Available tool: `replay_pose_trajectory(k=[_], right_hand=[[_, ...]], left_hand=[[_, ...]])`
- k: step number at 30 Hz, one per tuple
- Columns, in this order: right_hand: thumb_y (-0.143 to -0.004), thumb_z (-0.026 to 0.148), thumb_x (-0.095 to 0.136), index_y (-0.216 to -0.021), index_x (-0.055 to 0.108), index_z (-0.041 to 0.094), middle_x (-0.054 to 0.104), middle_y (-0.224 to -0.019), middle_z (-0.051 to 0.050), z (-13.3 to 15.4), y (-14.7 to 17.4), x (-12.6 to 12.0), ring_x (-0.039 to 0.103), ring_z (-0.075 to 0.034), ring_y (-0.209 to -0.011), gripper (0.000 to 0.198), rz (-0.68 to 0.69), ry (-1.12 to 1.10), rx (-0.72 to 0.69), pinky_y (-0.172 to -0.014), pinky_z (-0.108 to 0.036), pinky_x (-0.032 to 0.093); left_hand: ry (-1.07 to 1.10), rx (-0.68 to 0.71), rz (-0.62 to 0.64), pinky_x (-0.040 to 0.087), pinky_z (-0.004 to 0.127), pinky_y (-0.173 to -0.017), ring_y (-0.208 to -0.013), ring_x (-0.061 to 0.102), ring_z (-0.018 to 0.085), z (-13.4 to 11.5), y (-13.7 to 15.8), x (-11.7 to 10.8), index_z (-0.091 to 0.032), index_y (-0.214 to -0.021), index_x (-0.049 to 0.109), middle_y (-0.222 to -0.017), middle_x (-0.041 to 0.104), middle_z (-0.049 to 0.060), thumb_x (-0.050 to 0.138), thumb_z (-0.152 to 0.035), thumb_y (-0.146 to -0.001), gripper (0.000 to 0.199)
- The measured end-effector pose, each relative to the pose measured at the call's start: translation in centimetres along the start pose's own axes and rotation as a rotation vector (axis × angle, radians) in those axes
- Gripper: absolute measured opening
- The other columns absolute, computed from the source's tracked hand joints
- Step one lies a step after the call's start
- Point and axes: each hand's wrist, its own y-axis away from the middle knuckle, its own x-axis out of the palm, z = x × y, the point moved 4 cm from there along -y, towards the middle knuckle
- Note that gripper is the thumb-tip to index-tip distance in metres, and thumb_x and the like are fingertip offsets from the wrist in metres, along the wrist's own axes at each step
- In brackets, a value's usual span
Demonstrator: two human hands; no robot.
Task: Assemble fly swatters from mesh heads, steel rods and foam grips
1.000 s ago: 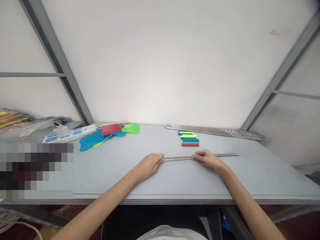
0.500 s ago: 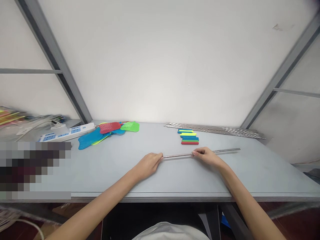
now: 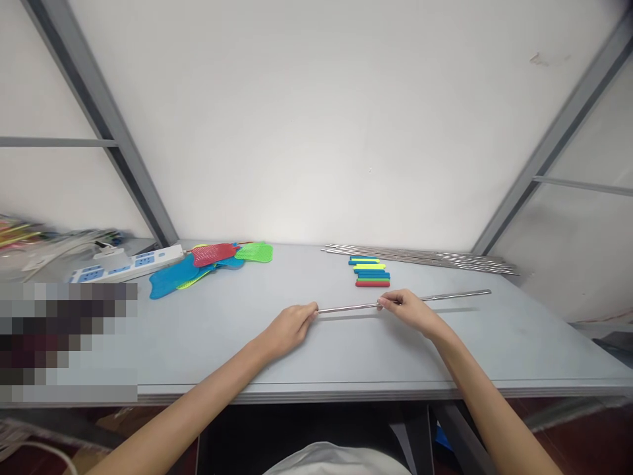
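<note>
A thin shiny metal rod (image 3: pixel 347 308) runs from my left hand (image 3: pixel 291 328) out to the right, tilted slightly upward. My left hand is closed around its left end, low over the table. Further along, my right hand (image 3: pixel 405 309) pinches the rod between thumb and fingertips, and the free end sticks out beyond it. A shadow lies under that free part, so it is raised off the tabletop. Just beyond my right hand sits a stack of short coloured tubes (image 3: pixel 372 284) in blue, yellow, green and red.
Several metal rods (image 3: pixel 465 262) lie along the back right edge. Red, blue, yellow and green fly swatter heads (image 3: pixel 213 254) are piled at the back left, beside a white power strip (image 3: pixel 148 262). The grey table (image 3: pixel 208 356) meets a white wall. The lower left is pixelated.
The rod's free end now reaches further right and stands higher above its shadow. Both hands keep their hold, my left having shifted slightly left. The whole view has moved a little.
</note>
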Motion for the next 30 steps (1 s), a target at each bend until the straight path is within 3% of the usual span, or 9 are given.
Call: replay_pose_trajectory(k=[13, 22, 30], right_hand=[[-0.073, 0.041, 0.033, -0.067, 0.060, 0.019, 0.050, -0.060, -0.001, 0.9, 0.1, 0.3, 0.041, -0.013, -0.056, 0.035, -0.048, 0.072, -0.035, -0.052, -0.024, 0.030], [-0.071, 0.039, 0.035, -0.062, 0.057, 0.017, 0.042, -0.050, 0.001, 0.9, -0.2, 1.1, 0.034, -0.010, -0.049, 0.033, -0.054, 0.048, 0.021, -0.049, -0.023, 0.027], [-0.073, 0.036, 0.032, -0.063, 0.057, 0.017, 0.048, -0.054, 0.000, 2.5, -0.3, 3.0, 0.039, -0.011, -0.051, 0.033, -0.069, 0.057, -0.043, -0.050, -0.023, 0.029]], left_hand=[[-0.052, -0.028, 0.023, 0.029, 0.022, -0.051, -0.050, 0.039, 0.011, 0.3, 0.1, 0.2, -0.019, -0.066, 0.034, -0.055, 0.041, -0.002, 0.020, -0.021, -0.082, 0.021], [-0.046, -0.035, 0.008, 0.028, 0.021, -0.050, -0.049, 0.037, 0.011, 0.5, 0.0, -0.1, -0.019, -0.063, 0.031, -0.053, 0.037, -0.003, 0.020, -0.021, -0.082, 0.022], [-0.032, -0.042, 0.028, 0.029, 0.021, -0.050, -0.049, 0.038, 0.011, 0.2, 0.0, 0.2, -0.019, -0.064, 0.033, -0.055, 0.040, -0.002, 0.021, -0.023, -0.082, 0.022]])
